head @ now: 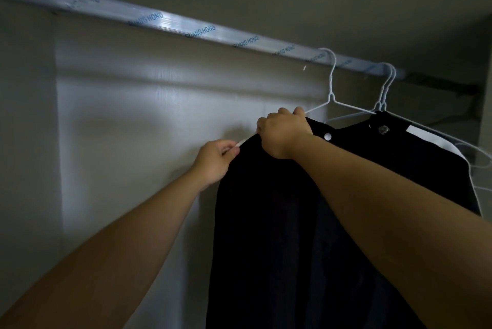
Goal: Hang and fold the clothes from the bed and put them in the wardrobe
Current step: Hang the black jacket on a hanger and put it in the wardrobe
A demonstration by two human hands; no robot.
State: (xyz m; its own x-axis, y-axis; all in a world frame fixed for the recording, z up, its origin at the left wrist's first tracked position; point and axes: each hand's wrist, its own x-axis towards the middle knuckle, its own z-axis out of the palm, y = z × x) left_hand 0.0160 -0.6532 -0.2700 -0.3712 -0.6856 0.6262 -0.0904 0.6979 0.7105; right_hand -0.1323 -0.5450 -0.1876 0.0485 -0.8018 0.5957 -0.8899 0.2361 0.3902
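Observation:
A black garment (269,222) hangs on a white wire hanger (331,81) hooked over the wardrobe rail (186,28). My left hand (215,161) pinches the white left end of that hanger where it pokes out of the cloth. My right hand (283,133) grips the garment's shoulder over the hanger arm. Behind it a second black garment (415,153) with a round button and a white label hangs on two more white hangers (387,81).
The rail is wrapped in printed plastic film and runs from upper left to right. The pale back panel (149,121) of the wardrobe fills the left half. A side wall (486,105) closes the right edge.

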